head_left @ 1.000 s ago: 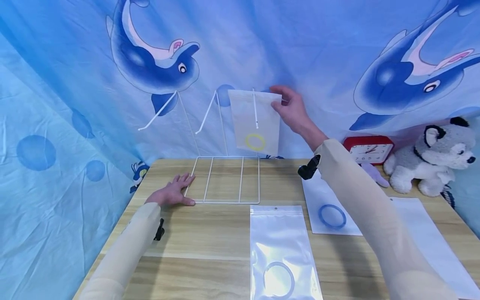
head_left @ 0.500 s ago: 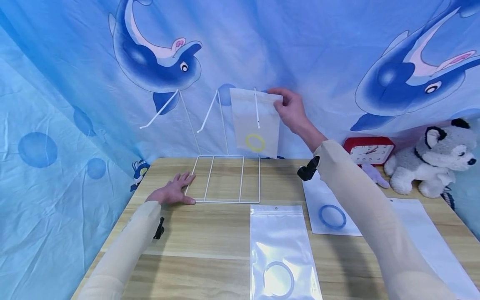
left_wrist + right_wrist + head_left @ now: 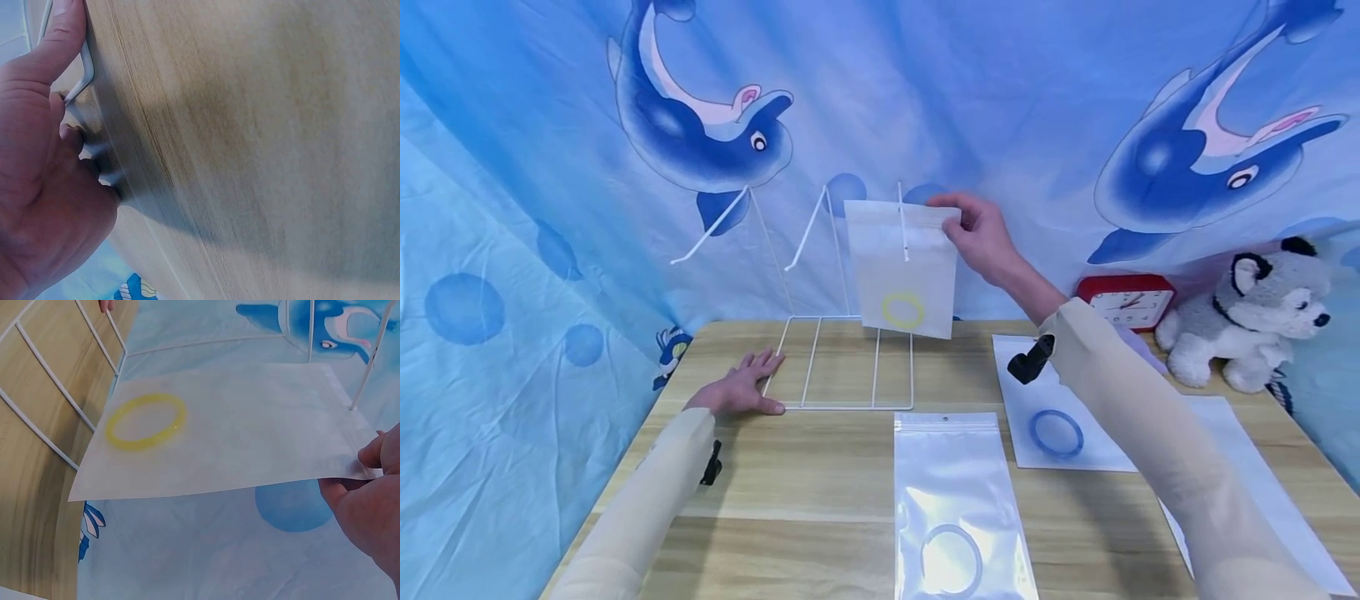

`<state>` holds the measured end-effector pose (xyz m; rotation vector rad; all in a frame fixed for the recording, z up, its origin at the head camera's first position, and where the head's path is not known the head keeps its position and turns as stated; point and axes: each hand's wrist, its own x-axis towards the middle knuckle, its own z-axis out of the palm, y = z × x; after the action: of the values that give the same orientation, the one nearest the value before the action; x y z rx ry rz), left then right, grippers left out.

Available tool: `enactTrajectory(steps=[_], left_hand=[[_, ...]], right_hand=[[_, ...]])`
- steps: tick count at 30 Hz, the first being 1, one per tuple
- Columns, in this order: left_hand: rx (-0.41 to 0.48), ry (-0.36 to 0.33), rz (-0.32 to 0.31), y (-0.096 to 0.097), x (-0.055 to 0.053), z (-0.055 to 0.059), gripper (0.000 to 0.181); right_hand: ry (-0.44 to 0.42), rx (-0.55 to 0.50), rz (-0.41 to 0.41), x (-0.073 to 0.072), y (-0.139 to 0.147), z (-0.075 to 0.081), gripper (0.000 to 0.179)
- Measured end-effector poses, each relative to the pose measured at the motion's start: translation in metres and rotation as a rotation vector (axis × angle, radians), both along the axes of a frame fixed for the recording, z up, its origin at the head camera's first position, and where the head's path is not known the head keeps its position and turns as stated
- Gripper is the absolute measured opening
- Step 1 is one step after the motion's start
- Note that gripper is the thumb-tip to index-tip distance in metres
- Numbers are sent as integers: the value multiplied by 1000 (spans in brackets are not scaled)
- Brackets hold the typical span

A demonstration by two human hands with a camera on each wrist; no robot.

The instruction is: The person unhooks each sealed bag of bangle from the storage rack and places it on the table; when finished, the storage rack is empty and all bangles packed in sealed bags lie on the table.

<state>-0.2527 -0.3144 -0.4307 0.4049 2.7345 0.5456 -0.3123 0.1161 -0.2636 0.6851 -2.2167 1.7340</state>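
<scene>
A white wire rack (image 3: 874,367) stands on the table, with three hook arms rising at its back. My left hand (image 3: 741,387) rests on the left side of the rack's base, fingers spread. In the left wrist view, its thumb (image 3: 59,40) lies along the wire. A whitish zip bag (image 3: 880,258) with a yellow ring (image 3: 902,310) inside hangs at the rightmost hook arm (image 3: 903,233), which passes in front of it. My right hand (image 3: 981,237) pinches the bag's upper right corner. In the right wrist view, the bag (image 3: 250,437) looks flat.
A bag with a clear ring (image 3: 951,483) lies front centre on the table. Right of it lies a bag with a blue ring (image 3: 1056,433), then another white bag (image 3: 1262,492) partly under the right sleeve. A red clock (image 3: 1126,302) and plush dog (image 3: 1247,321) stand back right.
The right hand has drawn the bag forward along the rightmost hook arm, so it sits lower in view. The left hand keeps its place on the rack. The head view has shifted slightly.
</scene>
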Motion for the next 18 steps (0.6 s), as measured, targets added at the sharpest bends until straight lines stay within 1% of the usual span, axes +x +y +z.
enactTrajectory(steps=[6, 10, 18], left_hand=[[-3, 7, -1, -1, 1, 0, 110], [-6, 5, 1, -1, 0, 0, 110], [-6, -10, 9, 0, 3, 4, 110]], right_hand=[[54, 32, 25, 13, 5, -2, 34], [74, 41, 67, 21, 11, -3, 33], [51, 48, 151, 38, 19, -2, 33]])
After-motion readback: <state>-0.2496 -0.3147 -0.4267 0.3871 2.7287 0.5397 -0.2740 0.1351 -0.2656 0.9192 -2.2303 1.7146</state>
